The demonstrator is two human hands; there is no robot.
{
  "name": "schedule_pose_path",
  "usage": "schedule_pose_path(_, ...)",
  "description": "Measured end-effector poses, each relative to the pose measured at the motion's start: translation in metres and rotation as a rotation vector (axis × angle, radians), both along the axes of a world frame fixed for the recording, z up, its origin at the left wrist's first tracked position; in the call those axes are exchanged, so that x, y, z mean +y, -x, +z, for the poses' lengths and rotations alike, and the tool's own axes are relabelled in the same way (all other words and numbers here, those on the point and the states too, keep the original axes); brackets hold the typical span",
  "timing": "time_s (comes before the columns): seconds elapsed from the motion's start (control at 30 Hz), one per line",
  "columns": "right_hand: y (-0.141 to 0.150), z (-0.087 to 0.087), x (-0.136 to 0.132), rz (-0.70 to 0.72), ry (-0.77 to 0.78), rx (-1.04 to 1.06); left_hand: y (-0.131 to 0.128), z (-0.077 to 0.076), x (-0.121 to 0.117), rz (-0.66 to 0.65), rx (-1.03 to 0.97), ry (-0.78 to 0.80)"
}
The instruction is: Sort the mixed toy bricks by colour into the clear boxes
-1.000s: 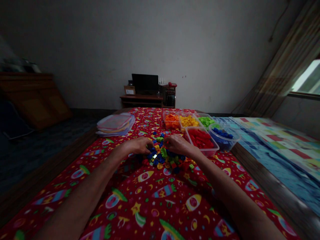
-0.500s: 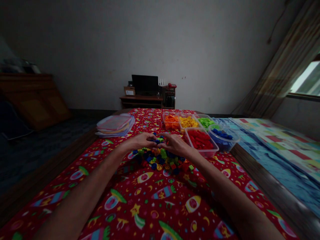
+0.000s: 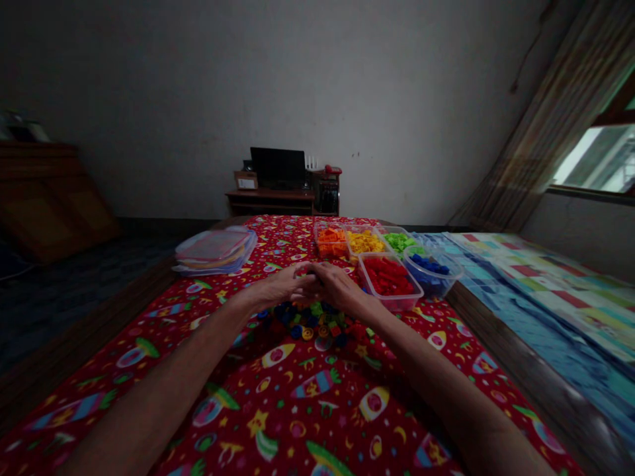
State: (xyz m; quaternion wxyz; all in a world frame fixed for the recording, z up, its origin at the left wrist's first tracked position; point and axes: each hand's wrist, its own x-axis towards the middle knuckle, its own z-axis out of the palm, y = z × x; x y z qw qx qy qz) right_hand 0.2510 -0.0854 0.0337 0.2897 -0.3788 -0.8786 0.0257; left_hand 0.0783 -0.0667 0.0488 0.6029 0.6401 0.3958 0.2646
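My left hand [image 3: 290, 284] and my right hand [image 3: 340, 285] meet at the fingertips, raised over a mixed pile of plastic building blocks [image 3: 335, 328]. The fingers of both are curled together. A small dark bit shows between them, but its kind is hidden. Below lie blue, yellow, green and red pieces, some of them round and wheel-like. To the right of my right hand stands a clear tub of red blocks [image 3: 391, 277]. Behind it are tubs of orange blocks [image 3: 332, 242], yellow blocks [image 3: 366, 242] and green blocks [image 3: 398, 243].
A round tub of blue blocks [image 3: 430, 266] stands at the right table edge. Stacked clear lids [image 3: 215, 251] lie at the left. A red patterned cloth [image 3: 297, 423] covers the table. Beyond are a bed [image 3: 555, 297] on the right and a desk with a monitor [image 3: 278, 167].
Both hands have risen from the pile and come together, hiding the blue piece seen between them half a second ago. The view has turned slightly right.
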Motion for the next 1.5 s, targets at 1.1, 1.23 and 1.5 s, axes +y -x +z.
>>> schedule_pose_path(1.1, -0.019, 0.031, -0.006, -0.343, 0.102, -0.347, 0.067, -0.034, 0.066, 0.117, 0.768, -0.724)
schedule_pose_path(1.23, -0.016, 0.018, -0.001, -0.325, 0.095, -0.397, 0.069, -0.027, 0.062, 0.159, 0.639, -0.556)
schedule_pose_path(1.5, -0.006, 0.006, -0.006, -0.130, -0.056, -0.164, 0.040, -0.007, 0.029, 0.104, 0.052, -0.079)
